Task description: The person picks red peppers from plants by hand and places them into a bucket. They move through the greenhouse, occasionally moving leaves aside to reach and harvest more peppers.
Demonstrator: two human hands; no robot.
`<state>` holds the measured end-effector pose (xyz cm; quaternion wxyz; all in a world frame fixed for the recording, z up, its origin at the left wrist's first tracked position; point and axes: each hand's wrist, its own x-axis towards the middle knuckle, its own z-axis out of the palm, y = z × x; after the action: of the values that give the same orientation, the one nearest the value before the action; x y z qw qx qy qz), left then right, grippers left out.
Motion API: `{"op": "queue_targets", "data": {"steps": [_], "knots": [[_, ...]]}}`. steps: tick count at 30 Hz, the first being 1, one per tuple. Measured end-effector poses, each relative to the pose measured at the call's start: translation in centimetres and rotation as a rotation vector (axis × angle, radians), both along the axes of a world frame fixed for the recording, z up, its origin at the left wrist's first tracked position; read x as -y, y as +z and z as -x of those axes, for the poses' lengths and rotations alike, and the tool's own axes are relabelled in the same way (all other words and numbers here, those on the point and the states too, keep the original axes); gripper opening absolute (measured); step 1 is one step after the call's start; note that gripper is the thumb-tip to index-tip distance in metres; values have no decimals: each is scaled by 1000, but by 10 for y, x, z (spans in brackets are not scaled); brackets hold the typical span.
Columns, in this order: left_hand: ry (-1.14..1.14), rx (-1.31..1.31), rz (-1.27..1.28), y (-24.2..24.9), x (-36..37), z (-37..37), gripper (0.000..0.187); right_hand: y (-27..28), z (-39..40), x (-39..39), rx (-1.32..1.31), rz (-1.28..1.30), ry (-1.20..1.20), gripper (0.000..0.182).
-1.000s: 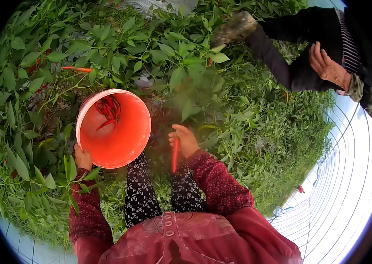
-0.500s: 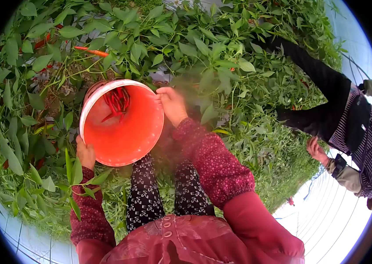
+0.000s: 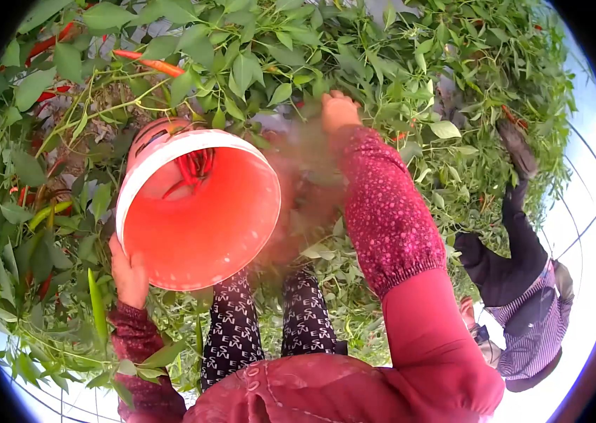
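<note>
An orange-red bucket [image 3: 206, 233] with a white rim is tilted toward the camera among the plants, and several red chili peppers [image 3: 195, 169] lie at its bottom. My left hand [image 3: 129, 273] grips the rim at the bucket's lower left. Up and to the right of the bucket, my right hand [image 3: 341, 111] reaches into the green foliage, away from the rim. Leaves and the angle hide its fingertips, so what it touches cannot be made out. A long orange-red pepper [image 3: 148, 62] hangs above the bucket.
Dense pepper plants [image 3: 255, 49] surround the bucket. More red peppers [image 3: 50, 44] show at the upper left, and a yellow-green one [image 3: 50, 213] at the left. A co-worker [image 3: 530, 310] in dark trousers and a striped top is at the right.
My right hand has let go of the bucket's rim and moved up and right into the leaves. The bucket looks larger and slightly lower. The co-worker appears lower in view, with one shoe now visible.
</note>
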<state>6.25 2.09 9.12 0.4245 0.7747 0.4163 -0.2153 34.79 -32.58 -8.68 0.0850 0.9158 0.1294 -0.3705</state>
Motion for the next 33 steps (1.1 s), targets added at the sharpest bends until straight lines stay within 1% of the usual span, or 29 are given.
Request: {"op": "queue_targets", "data": {"steps": [5,7,9,11,12,13,14,15,16,17,18,19,20,21,22,23,24,25,26,27,28,29,30,31,33], "knots": [[-47,5,-13,0,1,-1,45,15,0,-3,-64,123,26,34],[-68,-5,-37,0,1,1,46,17,1,1,-210,239,-75,35],[-90,-10,-66,0,2,0,46,18,0,8,-226,238,-121,36],[-65,-74,-78,1,4,-2,49,20,0,18,-251,236,-171,36],[-60,-80,-105,3,4,-1,49,32,-2,16,-262,265,-174,36],[-89,-53,-138,4,5,-1,49,26,0,24,-262,235,-159,34],[-117,-21,-163,3,7,-2,49,40,-1,20,-378,277,164,37],[-111,-19,-181,4,9,-3,49,17,19,45,-103,-19,-363,26],[-88,-51,-179,6,12,-5,48,58,9,33,-85,11,-247,37],[-67,-81,-176,7,12,-7,48,52,9,43,-168,-123,-539,36],[-65,-78,-185,9,11,-9,48,59,8,43,-257,-255,-831,36],[-79,-112,-208,13,12,-11,46,64,11,42,-258,-257,-830,36],[-97,-141,-222,14,14,-13,45,73,16,45,-223,-395,-1066,34],[-70,-112,-182,13,13,-11,46,89,17,49,-168,-530,-1302,33],[-63,-150,-202,8,12,-7,47,94,15,53,-123,-495,-1178,38],[-55,-125,-169,5,10,-5,47,104,19,59,-62,-550,-1306,33],[-42,-98,-145,4,9,-5,48,123,20,47,-1,-618,-1426,29],[-64,-151,-196,4,10,-5,49,129,23,48,-11,-624,-1491,36],[-68,-140,-186,5,11,-7,49,136,27,49,-25,-632,-1556,44],[-63,-141,-182,7,11,-8,47,156,32,48,-128,-781,-1550,58],[-57,-141,-181,10,13,-10,45,153,43,53,-79,-750,-1669,54],[-55,-130,-180,10,14,-11,45,155,56,60,-69,-795,-1661,47],[-83,-173,-182,9,14,-11,43,159,69,64,-67,-846,-1650,41],[-110,-216,-186,11,12,-13,41,170,78,65,-64,-953,-1699,34],[-86,-174,-169,17,18,-21,40,182,96,72,-42,-1197,-1802,23]]}}
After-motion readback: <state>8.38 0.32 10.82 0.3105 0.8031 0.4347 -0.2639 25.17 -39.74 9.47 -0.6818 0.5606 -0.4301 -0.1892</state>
